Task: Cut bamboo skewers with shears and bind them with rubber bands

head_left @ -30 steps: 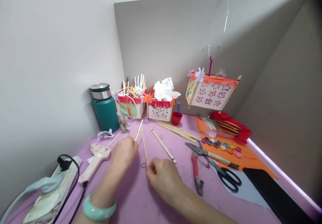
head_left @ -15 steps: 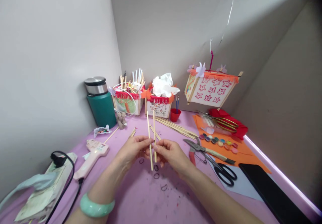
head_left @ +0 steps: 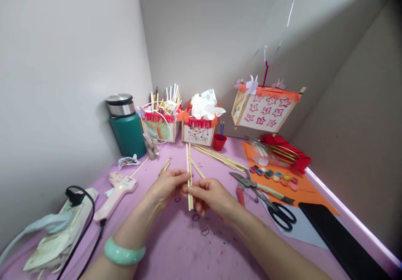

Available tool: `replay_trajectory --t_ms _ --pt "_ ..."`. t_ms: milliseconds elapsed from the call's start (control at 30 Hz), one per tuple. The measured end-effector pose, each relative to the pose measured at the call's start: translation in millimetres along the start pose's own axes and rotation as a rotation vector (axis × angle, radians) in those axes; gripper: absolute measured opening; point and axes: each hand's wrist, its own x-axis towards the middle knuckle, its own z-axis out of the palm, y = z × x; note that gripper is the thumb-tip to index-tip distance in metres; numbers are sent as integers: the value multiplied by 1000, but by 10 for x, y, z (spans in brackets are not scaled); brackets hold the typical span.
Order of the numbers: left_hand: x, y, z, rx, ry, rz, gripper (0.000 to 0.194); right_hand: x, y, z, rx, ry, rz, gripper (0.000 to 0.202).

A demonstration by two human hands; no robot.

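Two thin wooden sticks (head_left: 189, 158) stand nearly upright side by side over the table, their tops almost level. My left hand (head_left: 169, 187) pinches them from the left, thumb and fingers closed around the middle. From the other side my right hand (head_left: 210, 194) is closed on the lower part of the same pair, thumb in front. Part of each hand's fingers is hidden behind the sticks. Beyond the hands a loose stick (head_left: 197, 168) lies slanted on the purple tabletop (head_left: 176, 246), and small dark rings (head_left: 205, 232) lie below them.
At left are a pink glue gun (head_left: 116, 194), a power strip (head_left: 63, 229) and a green bottle (head_left: 127, 133). Decorated boxes (head_left: 197, 133), a red cup (head_left: 219, 142) and a stick bundle (head_left: 222, 158) stand behind. Right: pruning shears (head_left: 246, 181), black-handled scissors (head_left: 281, 217), paints (head_left: 273, 174), a hanging lantern (head_left: 265, 110).
The two sticks, apart and uneven before, are now together side by side with their ends nearly level. My right hand has shifted slightly left toward my left hand.
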Motion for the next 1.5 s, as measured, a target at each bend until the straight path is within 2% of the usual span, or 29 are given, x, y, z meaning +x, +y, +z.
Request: replay_trajectory --t_ms 133,200,367,567,1033,1233,1500 --pt "-6 -8 5 43 -4 25 29 -4 14 -4 -61 -54 -24 30" --pt "-30 22 26 118 4 98 31 -7 26 13 -161 -9 -96 23" --pt "-130 130 99 283 80 390 31 -7 96 55 -578 176 -369 13" --pt "-177 149 111 263 89 492 30 11 166 53 -821 233 -387 13" --pt "-193 131 134 290 70 525 27 31 186 51 -896 203 -366 14" --pt "-207 134 133 332 133 584 25 25 177 67 -928 223 -361 14" --pt "-194 132 142 394 138 608 26 49 169 61 -940 200 -363 15"
